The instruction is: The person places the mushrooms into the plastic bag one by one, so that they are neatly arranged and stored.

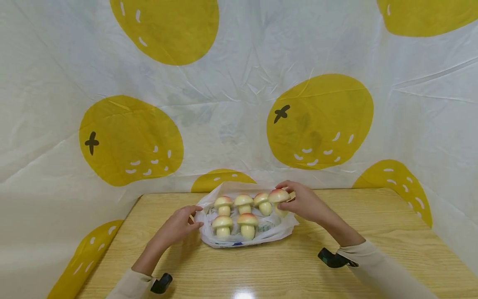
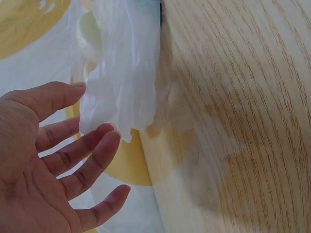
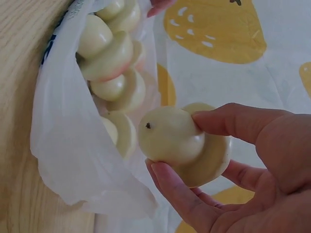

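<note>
A white plastic bag (image 1: 281, 233) lies spread open on the table, with several toy mushrooms (image 1: 247, 226) in it, cream-coloured with reddish tops. My right hand (image 1: 304, 203) pinches one more mushroom (image 3: 170, 136) between thumb and fingers at the bag's right side. In the right wrist view its round stem end faces the camera, with a small dark spot on it. My left hand (image 1: 179, 224) is at the bag's left edge, its thumb and fingers spread apart. In the left wrist view, the fingertips (image 2: 114, 138) are against or just beside the crumpled plastic.
The wooden table (image 1: 261, 270) reaches toward me and to both sides of the bag. Behind it hangs a white cloth (image 1: 224, 124) printed with large yellow fruit shapes. Dark wrist devices (image 1: 332, 258) sit at both cuffs.
</note>
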Demonstrator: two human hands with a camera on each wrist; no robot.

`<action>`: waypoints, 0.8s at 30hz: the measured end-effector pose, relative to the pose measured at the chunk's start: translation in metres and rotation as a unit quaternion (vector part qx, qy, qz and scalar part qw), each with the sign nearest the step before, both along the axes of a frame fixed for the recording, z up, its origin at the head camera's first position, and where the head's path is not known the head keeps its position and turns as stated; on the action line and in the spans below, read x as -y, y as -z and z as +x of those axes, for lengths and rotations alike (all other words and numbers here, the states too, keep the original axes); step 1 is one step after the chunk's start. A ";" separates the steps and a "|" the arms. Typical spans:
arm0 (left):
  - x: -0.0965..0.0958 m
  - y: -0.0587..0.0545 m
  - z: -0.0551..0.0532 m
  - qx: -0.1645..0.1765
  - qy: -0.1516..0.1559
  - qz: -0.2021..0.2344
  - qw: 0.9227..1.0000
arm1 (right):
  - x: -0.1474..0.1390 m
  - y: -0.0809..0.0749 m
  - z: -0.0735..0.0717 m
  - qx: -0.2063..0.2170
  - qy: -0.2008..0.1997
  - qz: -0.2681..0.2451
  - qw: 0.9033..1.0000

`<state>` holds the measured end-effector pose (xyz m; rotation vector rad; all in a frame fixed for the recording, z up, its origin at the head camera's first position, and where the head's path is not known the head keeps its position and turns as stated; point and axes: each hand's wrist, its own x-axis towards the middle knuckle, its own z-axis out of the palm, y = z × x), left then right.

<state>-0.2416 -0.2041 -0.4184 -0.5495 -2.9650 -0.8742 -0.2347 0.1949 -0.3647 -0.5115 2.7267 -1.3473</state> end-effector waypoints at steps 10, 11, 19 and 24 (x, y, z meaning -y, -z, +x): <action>0.000 0.001 -0.001 -0.002 0.004 0.002 1.000 | 0.021 0.018 -0.004 -0.021 -0.001 0.040 0.999; 0.000 0.001 -0.001 -0.003 0.006 0.001 1.000 | 0.023 0.020 -0.005 -0.028 -0.003 0.045 0.999; -0.001 0.000 -0.001 -0.004 0.008 0.002 1.000 | 0.032 0.033 -0.006 -0.061 0.002 0.095 0.994; -0.001 0.000 -0.001 -0.005 0.006 -0.001 1.000 | 0.035 0.042 -0.006 -0.059 0.004 0.113 0.992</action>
